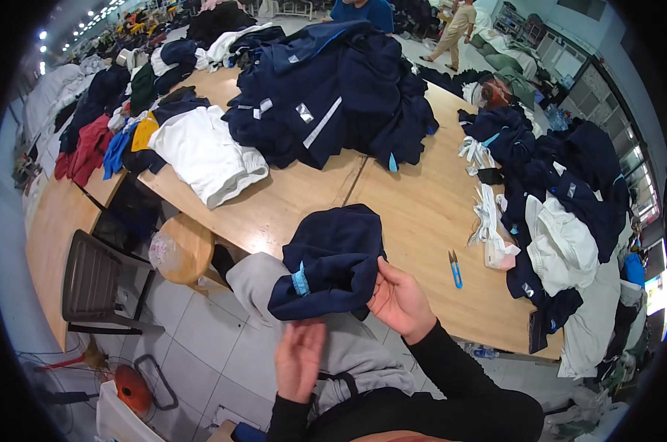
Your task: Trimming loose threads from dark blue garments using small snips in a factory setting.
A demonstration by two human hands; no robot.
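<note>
A dark navy garment [333, 283] with a light blue patch on it is held up in front of me at the near table edge. Its opening faces me, and part of the cloth rests on the table. My right hand [399, 298] pinches the right edge of that opening between thumb and fingers. Just under its lower left edge is my left hand [300, 359], fingers stretched out and slightly blurred, gripping nothing. Whether those fingertips touch the cloth is hard to see. Blue-handled thread snips [456, 271] lie on the table to the right.
A big heap of navy garments [333, 96] covers the far middle of the wooden table [414, 214]. White garments [208, 155] lie left of it. More navy clothes [584, 169] and white gloves [486, 214] are at right. A stool [190, 247] and chair [90, 276] stand left.
</note>
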